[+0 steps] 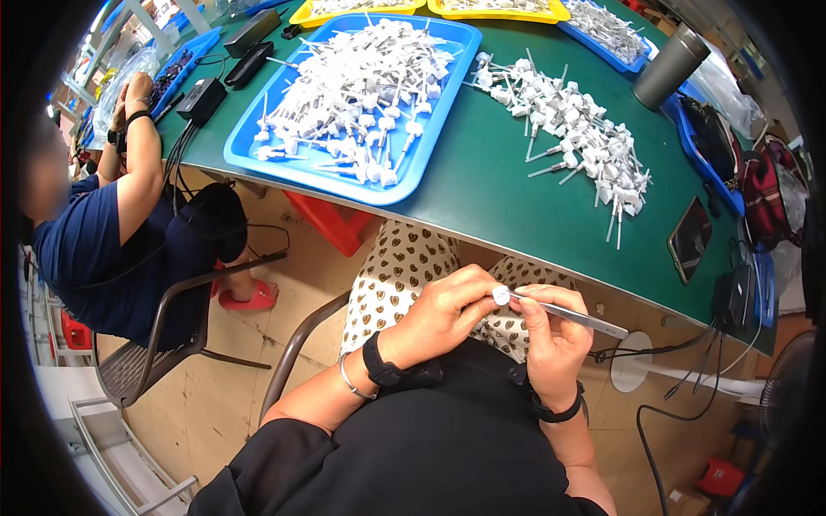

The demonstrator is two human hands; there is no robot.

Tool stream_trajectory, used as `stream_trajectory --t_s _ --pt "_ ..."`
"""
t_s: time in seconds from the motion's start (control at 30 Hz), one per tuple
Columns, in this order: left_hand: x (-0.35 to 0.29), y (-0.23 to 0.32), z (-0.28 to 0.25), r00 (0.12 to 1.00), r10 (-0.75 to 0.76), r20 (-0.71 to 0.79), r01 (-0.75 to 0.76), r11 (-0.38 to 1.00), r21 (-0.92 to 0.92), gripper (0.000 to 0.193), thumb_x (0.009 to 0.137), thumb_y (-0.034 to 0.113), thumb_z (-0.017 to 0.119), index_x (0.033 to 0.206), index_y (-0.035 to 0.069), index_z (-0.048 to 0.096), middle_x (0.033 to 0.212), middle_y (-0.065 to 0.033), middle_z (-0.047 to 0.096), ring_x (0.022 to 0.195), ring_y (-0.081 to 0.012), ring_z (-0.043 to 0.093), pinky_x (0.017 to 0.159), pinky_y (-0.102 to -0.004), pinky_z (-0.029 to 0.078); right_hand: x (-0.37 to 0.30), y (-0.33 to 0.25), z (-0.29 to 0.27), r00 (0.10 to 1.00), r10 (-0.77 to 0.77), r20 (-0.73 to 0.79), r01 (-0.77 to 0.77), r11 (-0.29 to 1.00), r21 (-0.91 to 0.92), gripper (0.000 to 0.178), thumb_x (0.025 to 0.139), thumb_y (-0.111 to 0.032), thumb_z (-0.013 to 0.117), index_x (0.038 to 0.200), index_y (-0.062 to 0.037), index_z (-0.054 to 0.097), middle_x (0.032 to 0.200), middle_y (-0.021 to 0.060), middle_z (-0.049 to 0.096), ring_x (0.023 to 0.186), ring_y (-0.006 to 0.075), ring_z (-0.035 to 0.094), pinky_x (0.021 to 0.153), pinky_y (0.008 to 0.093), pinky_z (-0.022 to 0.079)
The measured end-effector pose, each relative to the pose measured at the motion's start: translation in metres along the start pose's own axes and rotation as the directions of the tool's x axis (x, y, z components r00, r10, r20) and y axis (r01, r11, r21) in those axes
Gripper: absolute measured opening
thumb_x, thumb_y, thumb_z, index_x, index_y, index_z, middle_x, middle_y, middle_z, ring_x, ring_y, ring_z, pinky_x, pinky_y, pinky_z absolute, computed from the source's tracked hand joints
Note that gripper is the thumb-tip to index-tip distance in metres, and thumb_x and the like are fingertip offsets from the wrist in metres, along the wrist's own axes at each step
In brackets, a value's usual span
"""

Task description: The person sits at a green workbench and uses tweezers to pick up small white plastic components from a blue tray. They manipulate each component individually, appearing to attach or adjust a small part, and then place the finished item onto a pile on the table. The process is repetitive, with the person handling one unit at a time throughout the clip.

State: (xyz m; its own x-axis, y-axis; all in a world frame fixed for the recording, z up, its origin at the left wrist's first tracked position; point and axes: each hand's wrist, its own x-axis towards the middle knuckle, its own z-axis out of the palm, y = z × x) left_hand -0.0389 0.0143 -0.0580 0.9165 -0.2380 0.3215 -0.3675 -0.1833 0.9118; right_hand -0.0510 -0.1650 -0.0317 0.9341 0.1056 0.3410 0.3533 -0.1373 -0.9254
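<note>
You are holding both hands low over your lap, on the near side of the green tabletop and below its front edge. Your left hand is curling its fingers together around the head end of a small white plastic pump part with a round cap, the thumb and forefinger pinching that cap. Your right hand is closing its fingertips on the same part's shaft, a thin grey-white tube that is sticking out to your right, slightly downward, past the knuckles. The two hands are touching at the cap, so the part is sitting between them, just off the green tabletop's near edge and above your spotted cream-and-brown trousers.

On the green tabletop, straight ahead of your hands, a loose heap of white pump parts is lying spread toward the right half. To the left of that heap, a shallow blue plastic tray is carrying a larger pile of white pump parts, its near corner overhanging the tabletop's edge. Beyond the tray, at the far edge, two yellow trays are showing. A grey metal tumbler is standing at the far right of the tabletop, and a dark phone is lying flat near the right front edge.

At the tabletop's left end, another person in a dark blue shirt is sitting on a brown chair.
</note>
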Motion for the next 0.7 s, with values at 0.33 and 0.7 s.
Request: stream_trajectory --t_s 0.33,0.7 --pt "0.0006 -0.0004 -0.0002 1.0 0.011 -0.001 -0.011 1.0 0.002 0.016 0.091 0.001 0.068 0.107 0.001 0.068 0.095 -0.0109 0.064 0.083 -0.0277 0.066 0.071 -0.0361 0.054 0.0012 -0.0008 0.0028 1.0 0.011 -0.023 -0.01 0.999 0.045 0.009 0.098 0.005 0.061 0.107 0.0038 0.058 0.105 0.015 0.068 0.091 0.0172 0.07 0.081 0.0279 0.06" --pt "-0.0005 -0.004 0.0 1.0 0.025 0.014 -0.025 0.999 0.041 0.014 0.094 0.002 0.068 0.108 -0.001 0.07 0.096 -0.0113 0.065 0.085 -0.0244 0.066 0.073 -0.0338 0.054 0.0037 -0.0039 0.0037 0.998 0.046 -0.034 -0.045 0.999 0.029 0.008 0.099 0.003 0.061 0.106 0.0051 0.058 0.102 0.0139 0.069 0.09 0.0181 0.072 0.081 0.0285 0.061"
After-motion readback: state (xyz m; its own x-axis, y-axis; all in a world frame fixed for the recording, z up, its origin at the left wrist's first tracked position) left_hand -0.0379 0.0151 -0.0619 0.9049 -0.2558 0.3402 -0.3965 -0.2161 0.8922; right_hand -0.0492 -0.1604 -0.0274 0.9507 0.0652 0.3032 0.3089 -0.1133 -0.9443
